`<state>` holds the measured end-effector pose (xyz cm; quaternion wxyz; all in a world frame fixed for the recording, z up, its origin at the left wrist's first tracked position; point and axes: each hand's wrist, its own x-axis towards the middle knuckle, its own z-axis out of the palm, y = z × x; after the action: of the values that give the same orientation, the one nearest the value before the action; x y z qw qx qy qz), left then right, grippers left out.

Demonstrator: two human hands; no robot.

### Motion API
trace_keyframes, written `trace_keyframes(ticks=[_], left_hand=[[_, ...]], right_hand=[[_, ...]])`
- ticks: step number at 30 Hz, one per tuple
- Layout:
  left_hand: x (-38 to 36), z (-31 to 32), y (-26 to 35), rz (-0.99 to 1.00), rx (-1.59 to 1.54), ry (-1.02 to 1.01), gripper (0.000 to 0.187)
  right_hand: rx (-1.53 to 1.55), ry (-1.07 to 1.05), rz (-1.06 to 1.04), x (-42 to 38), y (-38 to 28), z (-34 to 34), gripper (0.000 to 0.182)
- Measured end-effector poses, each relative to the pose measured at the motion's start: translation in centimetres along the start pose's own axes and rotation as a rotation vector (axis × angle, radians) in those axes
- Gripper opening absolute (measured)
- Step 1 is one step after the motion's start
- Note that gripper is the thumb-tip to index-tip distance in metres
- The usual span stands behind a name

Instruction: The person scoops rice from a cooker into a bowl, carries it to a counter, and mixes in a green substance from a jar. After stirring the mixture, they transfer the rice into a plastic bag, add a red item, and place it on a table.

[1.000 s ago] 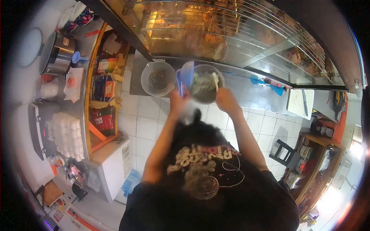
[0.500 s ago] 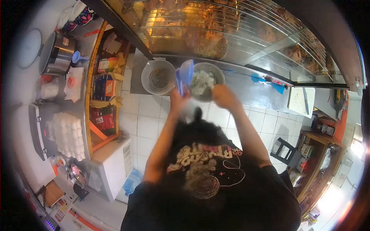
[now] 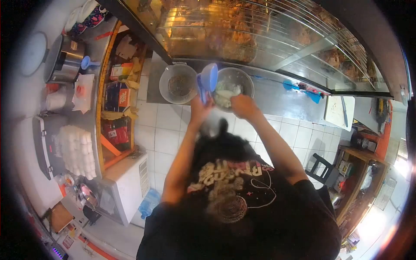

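Blue scoop [image 3: 209, 78] in the left hand [image 3: 201, 108], mostly beyond its grip

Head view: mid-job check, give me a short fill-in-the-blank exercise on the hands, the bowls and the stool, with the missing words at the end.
1. The blue scoop is held in the person's ____ hand.
2. The right hand is at the bowl whose food is mostly ____.
3. The stool at the right of the picture is coloured ____.

Missing words: left; white; black.
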<state>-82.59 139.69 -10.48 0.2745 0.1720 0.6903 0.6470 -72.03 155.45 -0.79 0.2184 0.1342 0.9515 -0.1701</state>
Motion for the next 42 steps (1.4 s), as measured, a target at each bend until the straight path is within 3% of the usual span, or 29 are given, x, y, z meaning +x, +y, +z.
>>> trace_keyframes(ticks=[4,6,9,12,16,18,22,25,28,29,30,32,34,35,38,42], left_hand=[[0.5,0.2,0.0,0.068,0.129,-0.007,0.022],[-0.2,0.2,0.8,0.058,0.282,-0.040,0.023],[-0.4,0.9,2.0,0.062,0.293,0.053,0.023],[-0.1,0.9,1.7,-0.022,0.162,0.017,0.022],[0.3,0.5,0.6,-0.002,0.113,0.011,0.023],[-0.3,0.7,2.9,0.236,0.422,0.021,0.023],[-0.1,0.8,-1.3,0.052,0.237,-0.003,0.021],[0.9,0.5,-1.6,0.073,0.280,0.070,0.018],[-0.1,0.8,0.3,0.117,0.230,0.018,0.015],[-0.1,1.0,1.6,0.054,0.221,0.017,0.013],[-0.1,1.2,2.2,-0.011,0.212,0.015,0.012],[0.0,1.0,-0.1,0.010,0.212,0.006,0.012],[0.5,0.4,-1.3,0.033,0.208,0.006,0.011],[0.3,0.0,-1.0,0.044,0.194,0.033,0.012],[0.7,-0.8,-1.3,0.073,0.204,0.094,0.014],[0.9,-0.8,-2.0,0.076,0.274,0.029,0.015]], right_hand=[[0.014,0.033,0.034,-1.1,-0.9,1.2,0.020],[-0.016,-0.020,-0.054,0.8,1.3,2.4,0.020],[-0.042,-0.072,0.113,-1.8,-0.5,-3.4,0.022],[-0.047,-0.061,0.104,-1.5,0.0,0.7,0.022],[0.056,0.066,0.148,-1.8,-0.3,-1.7,0.022],[0.010,-0.012,0.129,-3.1,-0.6,-3.0,0.021],[-0.004,-0.176,0.171,-1.8,0.3,0.4,0.020],[0.199,0.132,0.188,-2.3,0.8,-1.2,0.021],[0.160,0.111,0.083,-1.4,4.2,-0.7,0.019],[0.119,0.120,0.164,1.8,6.7,3.7,0.018],[0.122,0.125,0.169,2.0,6.0,3.7,0.018],[0.084,0.173,-0.017,3.0,2.8,3.6,0.017],[0.213,0.214,0.095,2.2,0.2,5.5,0.018],[0.152,0.129,0.149,0.6,-1.4,2.8,0.021],[0.058,0.023,-0.022,0.6,4.0,1.4,0.020],[-0.096,0.107,-0.005,3.6,7.3,-0.5,0.022]])
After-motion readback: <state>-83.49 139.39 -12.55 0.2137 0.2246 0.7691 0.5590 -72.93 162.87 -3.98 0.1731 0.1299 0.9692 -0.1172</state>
